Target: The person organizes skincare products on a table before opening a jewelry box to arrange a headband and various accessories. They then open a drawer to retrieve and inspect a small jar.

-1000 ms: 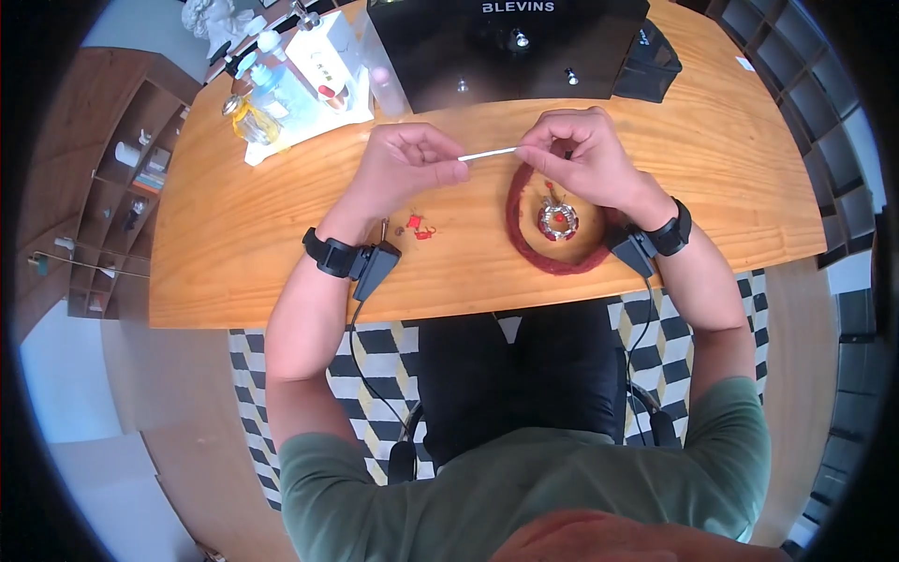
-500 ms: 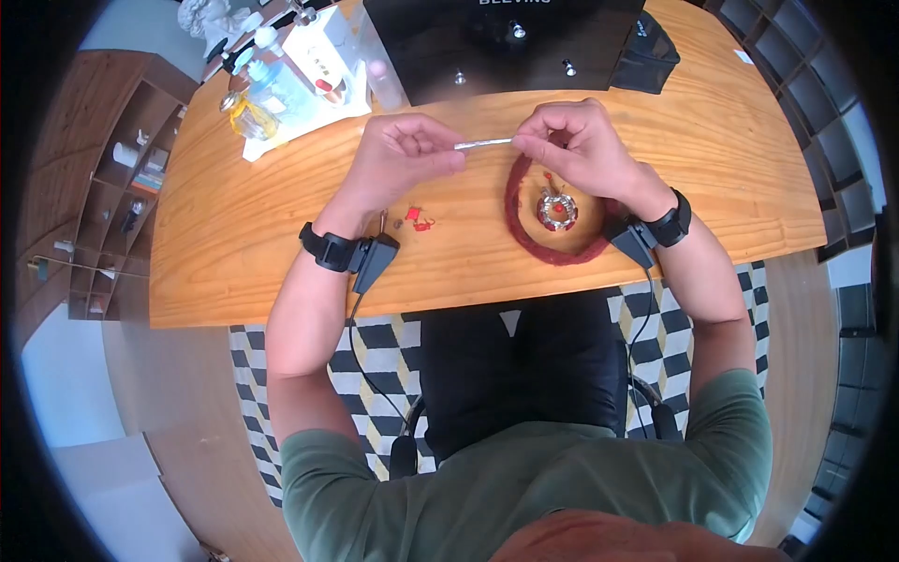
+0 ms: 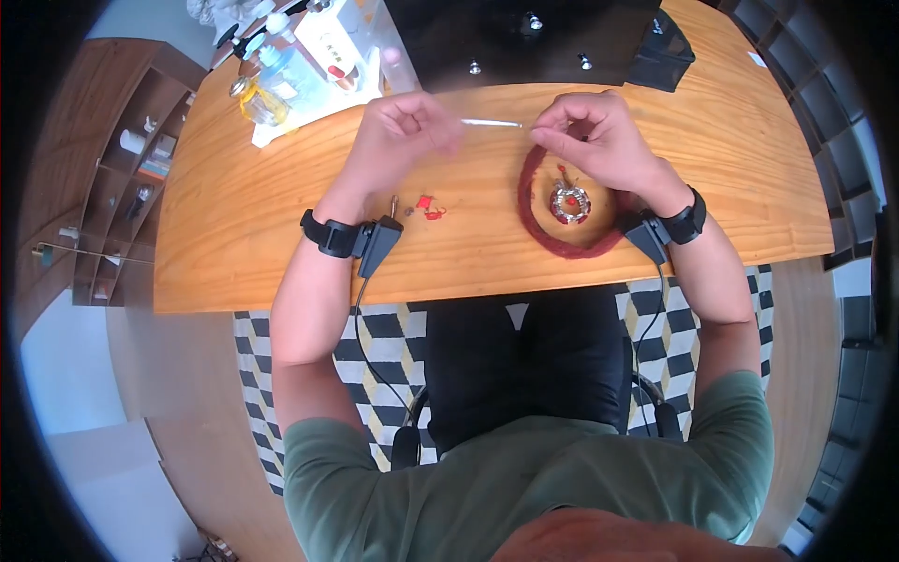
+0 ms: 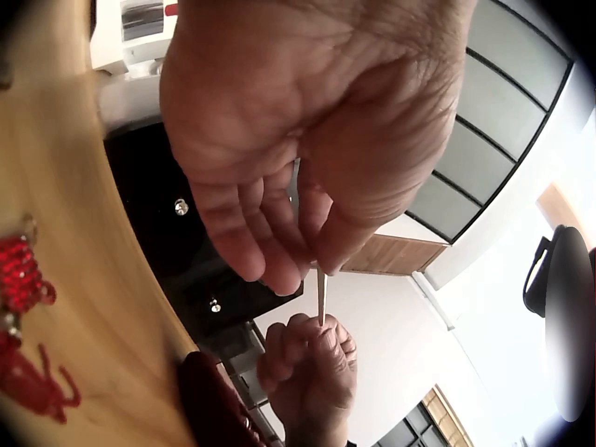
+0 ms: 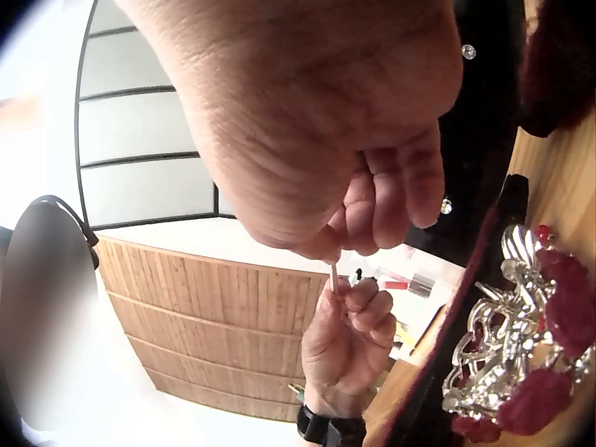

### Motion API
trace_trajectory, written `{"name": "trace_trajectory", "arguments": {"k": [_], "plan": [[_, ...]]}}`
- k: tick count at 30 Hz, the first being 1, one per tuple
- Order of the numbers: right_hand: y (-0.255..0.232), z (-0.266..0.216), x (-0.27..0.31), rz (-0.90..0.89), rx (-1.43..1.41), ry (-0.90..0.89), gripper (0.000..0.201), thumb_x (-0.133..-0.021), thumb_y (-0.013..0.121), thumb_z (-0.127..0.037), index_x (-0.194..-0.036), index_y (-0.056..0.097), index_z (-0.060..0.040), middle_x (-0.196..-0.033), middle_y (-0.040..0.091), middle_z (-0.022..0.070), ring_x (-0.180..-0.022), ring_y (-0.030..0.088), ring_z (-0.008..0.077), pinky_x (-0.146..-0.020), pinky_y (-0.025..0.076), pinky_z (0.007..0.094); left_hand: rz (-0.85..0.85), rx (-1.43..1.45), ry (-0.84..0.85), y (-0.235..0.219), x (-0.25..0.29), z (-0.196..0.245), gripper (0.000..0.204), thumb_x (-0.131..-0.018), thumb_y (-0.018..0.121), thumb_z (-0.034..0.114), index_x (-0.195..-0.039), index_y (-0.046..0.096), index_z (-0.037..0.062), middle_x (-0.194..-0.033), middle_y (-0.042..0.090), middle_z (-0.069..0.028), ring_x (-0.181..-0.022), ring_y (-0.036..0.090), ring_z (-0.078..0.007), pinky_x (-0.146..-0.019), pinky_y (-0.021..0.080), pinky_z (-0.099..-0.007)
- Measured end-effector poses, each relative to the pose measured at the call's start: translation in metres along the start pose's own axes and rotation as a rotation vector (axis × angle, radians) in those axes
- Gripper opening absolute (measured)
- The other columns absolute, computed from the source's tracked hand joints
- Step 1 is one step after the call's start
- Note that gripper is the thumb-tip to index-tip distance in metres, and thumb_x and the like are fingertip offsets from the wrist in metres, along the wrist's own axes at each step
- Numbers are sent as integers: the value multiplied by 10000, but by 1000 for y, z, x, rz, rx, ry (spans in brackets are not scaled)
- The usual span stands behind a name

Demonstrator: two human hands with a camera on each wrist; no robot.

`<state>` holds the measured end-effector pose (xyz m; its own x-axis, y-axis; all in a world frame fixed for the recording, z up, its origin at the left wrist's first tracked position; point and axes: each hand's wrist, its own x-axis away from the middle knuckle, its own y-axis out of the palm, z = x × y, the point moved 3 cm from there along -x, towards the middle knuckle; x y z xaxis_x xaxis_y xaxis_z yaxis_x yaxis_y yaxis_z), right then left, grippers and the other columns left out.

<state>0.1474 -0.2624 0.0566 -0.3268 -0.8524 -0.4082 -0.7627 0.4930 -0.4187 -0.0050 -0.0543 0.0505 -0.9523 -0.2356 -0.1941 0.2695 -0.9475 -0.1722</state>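
Over the table, a thin pale stick (image 3: 492,123) spans the space between the two hands. My left hand (image 3: 405,136), blurred in the head view, pinches one end between thumb and fingertips, clearest in the left wrist view. My right hand (image 3: 599,140) has thumb and forefinger together at the other end; both wrist views show the stick (image 5: 334,276) running up to those fingertips. Below the right hand lies a dark red fuzzy ring (image 3: 529,211), with a silver bracelet with red parts (image 3: 569,201) inside it. Small red ornaments (image 3: 431,212) lie near the left wrist.
A black drawer box (image 3: 524,51) with clear knobs stands at the back, a small black case (image 3: 663,51) beside it. At the back left, a white tray (image 3: 272,136) bears several bottles. The table's front edge (image 3: 356,305) runs before the person's lap.
Both hands have risen slightly toward the drawer box with the stick. The left hand has become blurred with motion, and a small gap now shows between stick and right fingertips in the head view.
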Motion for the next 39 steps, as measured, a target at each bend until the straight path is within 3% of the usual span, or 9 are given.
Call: {"name": "trace_trajectory", "arguments": {"k": [3,5,8,13,15,20,22,26,39], "plan": [[-6,2,0,33,-5,21,117,-897,743,-92,-831,725,3,-643,646,-6,-592,566,22,-558,463,212,4,113,83,-15,-3,-5,115,-924,728,95,-976,690,0,-809,690,-56,-741,650,-126,-706,522,-261],[-13,5,-1,25,37,19,170,-895,758,-101,-771,695,-2,-561,485,-61,-551,428,10,-523,388,214,16,135,92,-24,-2,-3,121,-928,724,105,-976,689,0,-799,680,-54,-739,635,-129,-701,510,-265],[-19,9,-3,59,-27,39,233,-898,765,-112,-718,656,-13,-562,360,-92,-555,318,14,-503,317,227,18,180,119,-42,0,1,124,-938,711,119,-963,685,0,-782,662,-52,-730,608,-132,-681,486,-271],[-25,9,-6,28,-87,70,292,-915,754,-119,-670,617,-39,-572,353,-117,-551,308,0,-491,268,225,-32,217,139,-85,6,11,80,-921,713,77,-922,720,-3,-798,695,-50,-695,628,-111,-654,501,-252],[-26,13,-7,13,-121,72,320,-922,747,-119,-651,594,-47,-577,345,-121,-551,302,-2,-489,252,225,-202,90,38,-101,15,15,81,-891,741,77,-871,716,3,-793,689,-41,-701,622,-104,-659,490,-240],[-33,26,-10,39,-96,88,374,-933,733,-115,-627,523,-70,-588,354,-125,-560,293,-1,-497,244,228,-255,-133,-74,-130,29,12,88,-856,759,70,-854,706,-1,-766,674,-4,-693,587,-61,-659,462,-213],[-34,32,-10,57,-84,75,368,-932,737,-124,-634,527,-76,-592,359,-124,-567,295,1,-503,244,230,-359,-246,-252,-131,28,4,98,-778,727,71,-793,663,-3,-764,648,-23,-720,567,-85,-662,433,-236],[-37,40,-11,36,-69,86,353,-933,739,-137,-643,548,-76,-593,371,-127,-565,295,-3,-502,237,228,-423,-318,-292,-125,23,-15,91,-715,689,48,-760,679,-31,-828,722,-93,-716,613,-100,-661,479,-231],[-34,42,-10,-3,-105,127,310,-941,731,-140,-668,600,-72,-611,422,-133,-574,303,-11,-511,231,222,-514,-328,-525,-105,19,-33,114,-747,730,13,-815,643,-20,-741,711,-106,-662,701,-141,-582,541,-242]]}}
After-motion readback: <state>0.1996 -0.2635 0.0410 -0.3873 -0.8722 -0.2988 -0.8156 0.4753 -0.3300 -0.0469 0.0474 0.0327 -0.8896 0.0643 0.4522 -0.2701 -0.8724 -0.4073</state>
